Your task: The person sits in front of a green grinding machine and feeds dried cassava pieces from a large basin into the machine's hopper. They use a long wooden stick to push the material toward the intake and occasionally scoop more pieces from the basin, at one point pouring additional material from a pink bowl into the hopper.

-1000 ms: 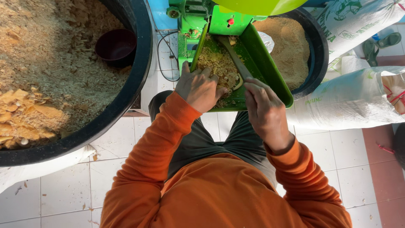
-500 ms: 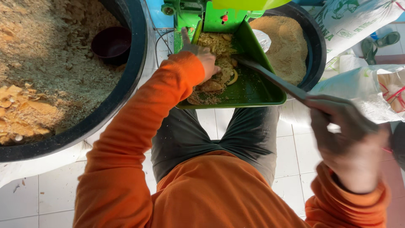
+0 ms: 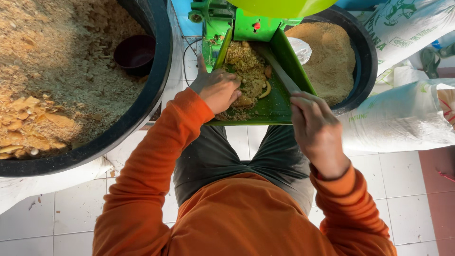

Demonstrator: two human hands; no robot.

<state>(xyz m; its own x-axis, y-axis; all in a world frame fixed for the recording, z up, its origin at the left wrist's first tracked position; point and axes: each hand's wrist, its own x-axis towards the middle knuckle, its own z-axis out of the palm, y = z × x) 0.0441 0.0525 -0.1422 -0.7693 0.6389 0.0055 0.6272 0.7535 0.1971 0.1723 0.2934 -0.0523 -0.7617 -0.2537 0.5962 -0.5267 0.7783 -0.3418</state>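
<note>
A person in an orange long-sleeved top looks down over a bright green metal feed tray [image 3: 279,102] that slopes into a green machine [image 3: 222,19] at the top of the view. On the tray lies a heap of coarse brownish-yellow chopped scraps [image 3: 246,71], some pieces pale and curled.

The left hand [image 3: 218,90] rests on the near left part of that heap, fingers curled down into the scraps and the thumb pointing up along the tray's left wall; it touches the material, though whether it grips any of it cannot be told. The right hand [image 3: 315,128] is closed around the near end of a long grey flat stick [image 3: 279,71], which runs diagonally up and to the left over the tray's right side, its far end lying beside the heap near the machine's mouth.

To the left stands a large black round tub [image 3: 151,95] filled with pale shavings and yellowish chips, with a small dark bowl [image 3: 135,54] lying in it (near the far rim). To the right, behind the tray, a second black tub [image 3: 362,61] holds fine tan meal. White woven sacks [image 3: 403,118] lie further right on the white tiled floor [image 3: 47,223].
</note>
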